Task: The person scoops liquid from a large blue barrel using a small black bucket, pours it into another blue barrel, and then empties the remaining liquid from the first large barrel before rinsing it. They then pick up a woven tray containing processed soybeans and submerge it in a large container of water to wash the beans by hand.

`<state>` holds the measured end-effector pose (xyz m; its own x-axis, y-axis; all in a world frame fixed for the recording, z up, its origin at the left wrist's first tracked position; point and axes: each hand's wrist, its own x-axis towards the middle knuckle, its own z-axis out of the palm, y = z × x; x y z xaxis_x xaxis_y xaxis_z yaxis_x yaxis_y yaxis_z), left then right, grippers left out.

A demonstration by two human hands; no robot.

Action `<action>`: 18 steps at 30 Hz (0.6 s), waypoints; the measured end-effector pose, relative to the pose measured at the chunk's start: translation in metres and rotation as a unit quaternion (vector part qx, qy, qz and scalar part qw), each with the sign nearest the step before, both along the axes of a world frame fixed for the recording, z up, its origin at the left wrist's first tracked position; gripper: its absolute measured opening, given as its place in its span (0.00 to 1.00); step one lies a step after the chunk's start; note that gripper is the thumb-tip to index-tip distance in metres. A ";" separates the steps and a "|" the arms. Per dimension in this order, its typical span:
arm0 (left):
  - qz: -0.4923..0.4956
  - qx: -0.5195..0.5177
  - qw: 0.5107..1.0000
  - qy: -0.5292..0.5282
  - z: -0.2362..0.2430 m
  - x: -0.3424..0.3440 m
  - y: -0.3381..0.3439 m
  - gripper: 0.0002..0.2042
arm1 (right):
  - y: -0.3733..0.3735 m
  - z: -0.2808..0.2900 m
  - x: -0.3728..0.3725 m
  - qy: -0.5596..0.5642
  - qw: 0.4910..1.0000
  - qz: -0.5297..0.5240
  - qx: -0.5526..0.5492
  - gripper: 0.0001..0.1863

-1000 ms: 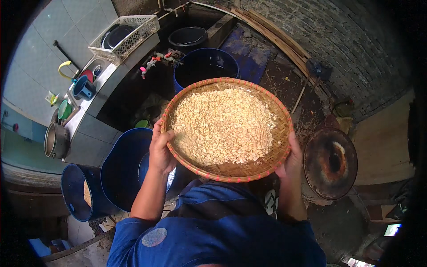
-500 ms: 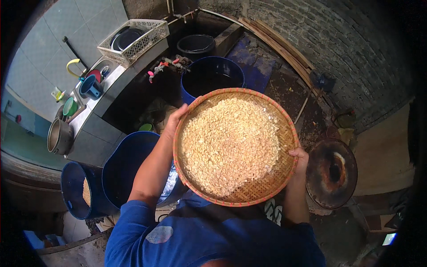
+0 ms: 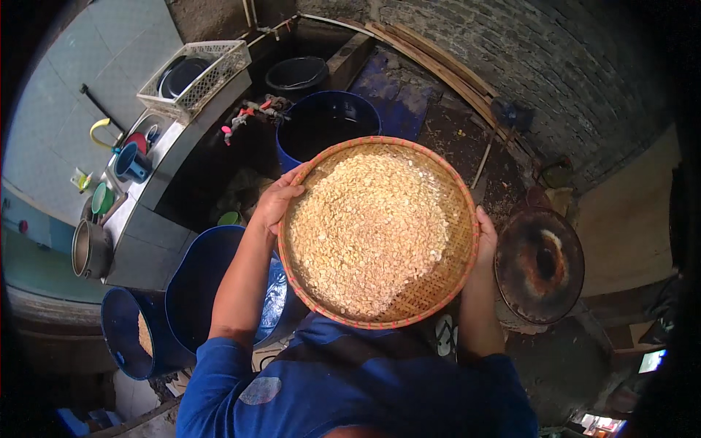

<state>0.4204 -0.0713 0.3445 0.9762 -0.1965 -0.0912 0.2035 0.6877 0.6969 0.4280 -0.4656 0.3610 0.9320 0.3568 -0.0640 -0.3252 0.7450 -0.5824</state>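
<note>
Between my hands is a round woven bamboo winnowing tray (image 3: pixel 445 281) with a rim bound in reddish stitching. Pale yellow split beans or grains (image 3: pixel 365 226) cover most of it, heaped toward the left; bare weave shows along the right and lower right. My left hand (image 3: pixel 277 198) grips the left rim, its thumb over the edge. On the right rim my right hand (image 3: pixel 485 237) holds on, with most of its fingers hidden behind the tray. The tray is up in front of my body, above the floor.
Blue drums stand at the left (image 3: pixel 171 292), lower left (image 3: pixel 117 328) and beyond the tray (image 3: pixel 369 109). A tiled counter (image 3: pixel 157 186) bears a plastic crate (image 3: pixel 219 69), a blue dipper (image 3: pixel 131 164) and a pot (image 3: pixel 91 248). At right lies a rusty round lid-like disc (image 3: pixel 511 292).
The tray has shifted slightly left and up in view, and the heap of grains has spread a little. The surroundings have shifted left as my head turned. Both hands keep hold of the rim.
</note>
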 end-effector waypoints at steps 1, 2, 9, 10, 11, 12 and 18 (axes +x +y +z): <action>0.018 0.009 1.000 -0.002 -0.001 -0.002 -0.002 0.26 | 0.001 -0.003 -0.004 0.022 1.000 -0.013 0.014 0.26; 0.028 0.019 0.999 0.002 -0.002 -0.005 -0.004 0.26 | 0.002 -0.006 -0.010 0.067 0.997 -0.041 -0.013 0.26; 0.167 0.158 0.970 0.079 -0.032 -0.010 -0.024 0.26 | 0.012 -0.066 -0.035 0.161 0.967 -0.099 -0.172 0.22; 0.163 0.174 0.968 0.076 -0.036 -0.011 -0.028 0.26 | 0.010 -0.076 -0.031 0.172 0.967 -0.109 -0.154 0.22; 0.161 0.172 0.967 0.095 -0.039 -0.012 -0.033 0.26 | 0.009 -0.089 -0.026 0.179 0.963 -0.115 -0.167 0.21; 0.157 0.174 0.965 0.116 -0.038 -0.014 -0.034 0.26 | 0.011 -0.100 -0.022 0.188 0.959 -0.121 -0.176 0.20; 0.100 0.156 0.959 0.214 -0.058 -0.011 -0.027 0.24 | 0.022 -0.148 -0.007 0.241 0.918 -0.163 -0.268 0.19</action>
